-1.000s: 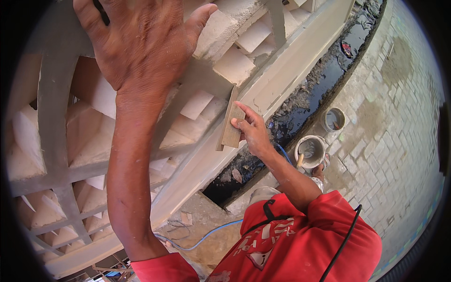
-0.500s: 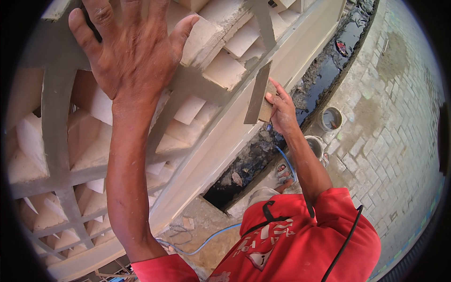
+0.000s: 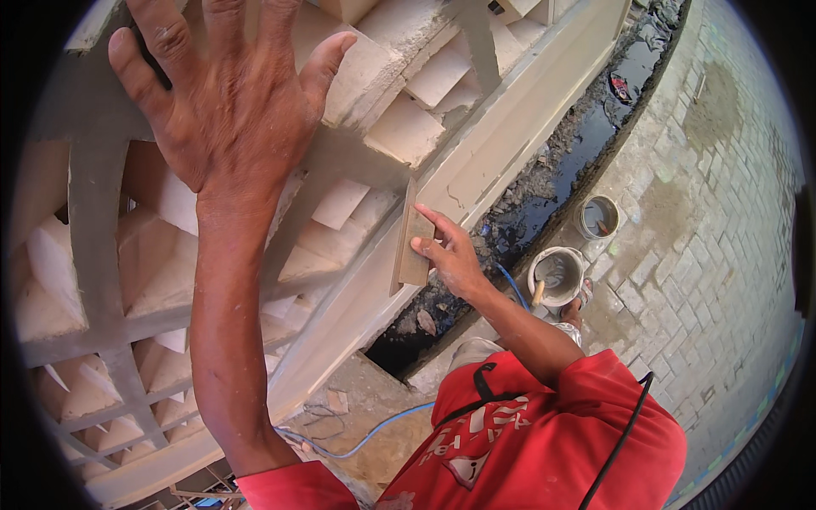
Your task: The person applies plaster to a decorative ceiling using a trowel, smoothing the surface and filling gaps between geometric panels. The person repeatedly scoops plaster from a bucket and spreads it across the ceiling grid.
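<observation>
Holds a small wooden float (image 3: 416,259) in the right hand (image 3: 452,262), pinched with the thumb on the near face and the fingers behind, near the centre of the frame. Lines up alongside the inner edge of the pale ledge (image 3: 480,166); cannot tell whether touching it or just clear. Spreads the left hand (image 3: 234,110) wide at the upper left of the frame, gripping nothing visible, in front of the lattice wall (image 3: 95,229); cannot tell whether leaning on it, with some fingertips cut off by the top edge.

Seems partway along, judging by the surfaces. Shows smooth grey facing on the ribs at the left and lower left, apparently done. Shows rough, chipped, pale edges on the thick rib (image 3: 387,81) at upper centre, probably left to be faced. Shows an uneven mark on the ledge just right of the float, crack or smear, hard to say which, so perhaps not finished there either.

Has a large bucket (image 3: 573,257) at right of centre, with grey contents and a wooden handle (image 3: 538,293) at its rim; cannot tell how much remains inside.
</observation>
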